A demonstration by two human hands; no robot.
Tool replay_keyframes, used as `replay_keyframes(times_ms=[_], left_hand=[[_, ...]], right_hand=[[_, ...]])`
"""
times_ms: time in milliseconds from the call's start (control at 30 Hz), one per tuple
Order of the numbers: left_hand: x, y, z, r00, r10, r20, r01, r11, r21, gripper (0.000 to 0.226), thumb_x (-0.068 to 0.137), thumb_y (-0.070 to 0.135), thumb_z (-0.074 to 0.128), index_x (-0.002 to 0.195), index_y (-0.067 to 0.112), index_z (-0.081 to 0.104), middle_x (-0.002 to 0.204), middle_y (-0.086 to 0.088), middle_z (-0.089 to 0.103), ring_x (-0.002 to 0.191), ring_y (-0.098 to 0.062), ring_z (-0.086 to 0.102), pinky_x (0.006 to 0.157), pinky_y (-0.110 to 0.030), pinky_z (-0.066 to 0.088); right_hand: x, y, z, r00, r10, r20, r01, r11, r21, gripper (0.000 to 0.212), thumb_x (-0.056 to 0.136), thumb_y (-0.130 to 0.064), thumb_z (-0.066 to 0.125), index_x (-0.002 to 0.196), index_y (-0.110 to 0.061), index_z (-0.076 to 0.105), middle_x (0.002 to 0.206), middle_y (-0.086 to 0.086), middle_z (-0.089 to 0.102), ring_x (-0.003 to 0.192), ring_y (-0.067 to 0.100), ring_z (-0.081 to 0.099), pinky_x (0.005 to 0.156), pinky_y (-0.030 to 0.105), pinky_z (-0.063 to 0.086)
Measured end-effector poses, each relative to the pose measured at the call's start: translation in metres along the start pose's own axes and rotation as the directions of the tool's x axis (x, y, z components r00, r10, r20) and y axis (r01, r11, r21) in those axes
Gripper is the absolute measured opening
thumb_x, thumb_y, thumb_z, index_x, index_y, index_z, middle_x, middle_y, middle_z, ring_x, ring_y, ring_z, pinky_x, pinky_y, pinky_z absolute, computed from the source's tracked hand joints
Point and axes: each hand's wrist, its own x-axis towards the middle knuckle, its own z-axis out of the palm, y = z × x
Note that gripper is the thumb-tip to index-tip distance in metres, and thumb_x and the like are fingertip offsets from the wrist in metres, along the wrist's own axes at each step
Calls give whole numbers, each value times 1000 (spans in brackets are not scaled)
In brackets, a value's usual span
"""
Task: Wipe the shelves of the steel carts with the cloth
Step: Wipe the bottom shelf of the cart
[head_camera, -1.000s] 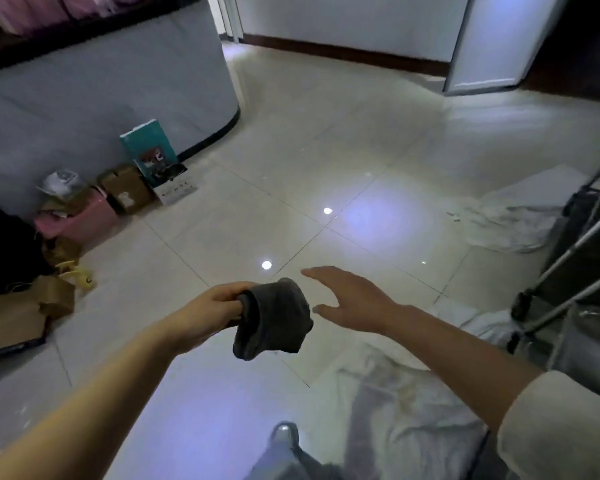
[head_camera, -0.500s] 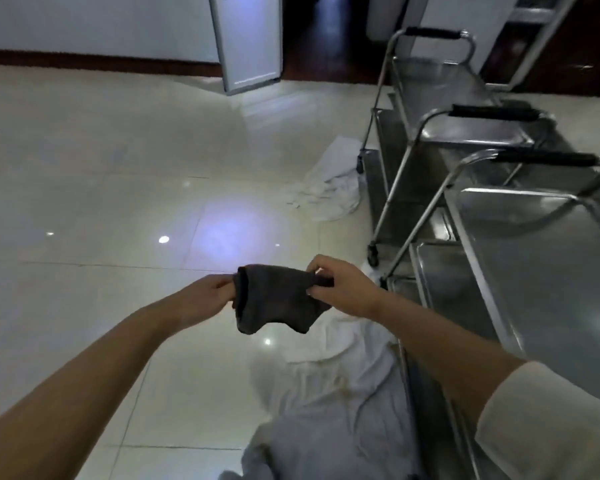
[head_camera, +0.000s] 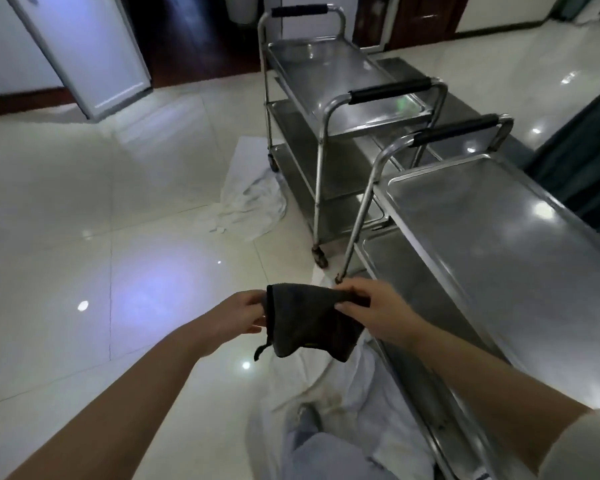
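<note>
- A person's left hand pinches the left edge of a dark grey cloth, fingers and thumb closed on the fabric.
- The right hand grips the cloth's upper right corner, fingers curled over it, so the cloth hangs stretched between both hands in the air above the floor.
- A short loop or tag dangles from the cloth's lower left corner.
- Just right of the hands stands the nearest steel cart, its flat top shelf bare and gleaming, a lower shelf visible beneath it and a black-gripped handle at its far end.
- Beyond it, two more steel carts are lined up close together, each with tiered shelves and a black-gripped handle.
- A crumpled white sheet lies on the glossy tiled floor beside the far carts' wheels; another white sheet is spread below the hands, next to the nearest cart.
- A white door stands open at the upper left, with dark flooring behind it.
</note>
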Motion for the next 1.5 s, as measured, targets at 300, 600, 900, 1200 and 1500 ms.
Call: replay_keyframes(times_ms=[300,600,900,1200,1500], left_hand=[[122,62,-30,945,30,324,-128,950,286,21,85,6,63,103,16,65,101,-6,67,98,-21,62,91,-33,50],[243,108,-27,801,47,597,-336,861,382,32,78,35,76,106,30,63,103,7,67,96,-7,64,87,-27,53],[339,87,-1,711,243,660,-668,526,527,20,84,36,67,101,30,62,95,8,65,86,-14,60,78,-35,52],[456,-50,86,700,208,683,-668,529,523,21,86,24,66,107,23,63,100,4,65,90,-16,61,83,-33,51],[618,-236,238,686,160,710,-644,587,490,8,86,25,66,90,18,62,87,2,63,82,-17,60,76,-29,48]], right_hand=[[40,33,-35,962,199,-186,-188,979,79,23,88,-20,60,93,-42,65,91,-20,66,89,1,62,83,30,52],[73,45,-46,808,440,-391,-445,892,84,21,91,-25,58,98,-44,62,86,-28,60,86,-4,58,81,25,49],[90,85,23,499,668,-553,-663,704,253,39,91,-17,59,86,-55,55,78,-26,61,78,-3,58,67,14,44],[103,270,126,424,737,-526,-736,619,275,27,95,-19,51,110,-39,58,97,-19,61,86,1,58,78,11,43],[80,553,203,457,681,-572,-720,661,211,24,97,-15,50,119,-19,61,112,2,65,101,18,61,90,28,47]])
